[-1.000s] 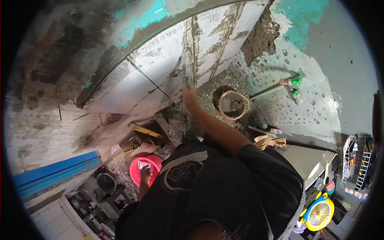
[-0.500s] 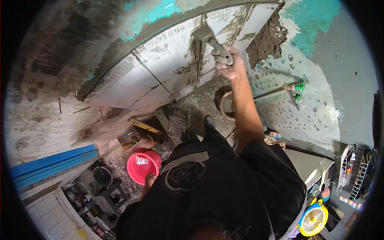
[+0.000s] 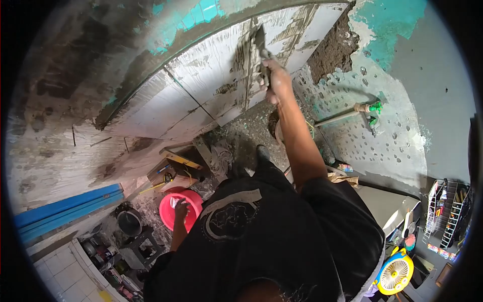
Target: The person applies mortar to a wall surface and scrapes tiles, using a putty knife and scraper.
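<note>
My right hand [image 3: 271, 78] is wrapped round the handle of a putty knife [image 3: 260, 39]. The knife's blade, seen nearly edge-on, is at the white wall tiles [image 3: 201, 65], which are smeared with grey grout. My left hand [image 3: 182, 209] hangs above the pink basin [image 3: 170, 221], its fingers partly spread and dark in shadow. A small white cup [image 3: 174, 202] lies in the basin, partly hidden by that hand.
A bucket [image 3: 279, 132] stands on the floor behind my right forearm. A pipe with a green tap [image 3: 375, 107] sticks out at the right. A level [image 3: 185, 160], a black bucket [image 3: 129, 222], a blue beam [image 3: 70, 204] and a yellow-blue fan [image 3: 395, 273] surround me.
My right hand has moved slightly left and the putty knife has turned from flat to edge-on. My left hand has risen from the basin's edge to over the basin.
</note>
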Demonstrator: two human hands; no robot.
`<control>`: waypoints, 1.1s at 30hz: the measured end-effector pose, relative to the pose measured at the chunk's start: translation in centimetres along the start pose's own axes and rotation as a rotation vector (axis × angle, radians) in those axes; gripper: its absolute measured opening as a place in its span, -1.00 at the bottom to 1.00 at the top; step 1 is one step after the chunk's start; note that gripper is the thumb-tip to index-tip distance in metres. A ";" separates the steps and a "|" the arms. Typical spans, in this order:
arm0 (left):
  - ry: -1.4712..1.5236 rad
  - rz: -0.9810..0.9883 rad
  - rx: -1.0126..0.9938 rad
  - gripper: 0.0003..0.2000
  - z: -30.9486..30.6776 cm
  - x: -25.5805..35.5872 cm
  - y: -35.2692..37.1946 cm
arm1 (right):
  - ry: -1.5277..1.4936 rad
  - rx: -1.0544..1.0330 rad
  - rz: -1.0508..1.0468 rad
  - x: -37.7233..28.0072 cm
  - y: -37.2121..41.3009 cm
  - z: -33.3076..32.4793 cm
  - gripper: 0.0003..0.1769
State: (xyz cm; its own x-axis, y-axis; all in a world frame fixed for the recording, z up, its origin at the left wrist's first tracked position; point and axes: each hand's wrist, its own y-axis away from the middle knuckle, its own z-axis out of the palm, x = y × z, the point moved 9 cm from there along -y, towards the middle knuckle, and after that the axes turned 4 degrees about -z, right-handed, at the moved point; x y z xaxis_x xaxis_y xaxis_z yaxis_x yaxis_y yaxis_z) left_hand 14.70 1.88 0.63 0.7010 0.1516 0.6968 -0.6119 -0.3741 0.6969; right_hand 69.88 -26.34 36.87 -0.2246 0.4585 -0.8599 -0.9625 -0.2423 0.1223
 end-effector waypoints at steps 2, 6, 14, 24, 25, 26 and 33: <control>0.038 -0.154 0.138 -0.63 -0.3 2.3 0.7 | 0.225 0.049 -0.157 -0.5 -1.4 -1.4 -0.68; 0.024 -0.282 0.176 -0.62 -0.2 3.2 2.8 | 0.537 -0.163 -0.148 2.5 0.1 -0.6 -0.35; 0.019 -0.379 0.212 -0.60 0.2 -3.1 7.5 | 0.084 0.189 0.419 20.3 2.2 -17.8 -0.83; 0.065 -0.541 0.359 -0.69 1.9 -1.0 15.7 | 0.093 0.277 0.824 35.1 -7.1 -25.3 -0.76; 0.041 -0.537 0.386 -0.69 1.9 -0.6 16.3 | 0.113 0.285 0.852 34.8 -7.9 -25.0 -0.78; 0.016 -0.534 0.406 -0.69 2.3 -0.3 16.9 | 0.115 0.254 0.844 35.1 -8.8 -25.0 -0.79; -0.236 -0.360 0.071 -0.69 8.9 1.0 15.7 | 0.066 0.235 0.831 30.5 -8.0 -23.1 -0.81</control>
State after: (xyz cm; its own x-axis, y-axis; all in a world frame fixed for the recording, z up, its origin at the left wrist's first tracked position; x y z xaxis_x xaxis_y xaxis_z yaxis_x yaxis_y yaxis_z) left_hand 9.03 -12.01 10.72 0.9347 0.0737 0.3477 -0.2920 -0.3986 0.8694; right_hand 74.29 -30.13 -1.76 -0.8668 0.1586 -0.4727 -0.4986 -0.2906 0.8167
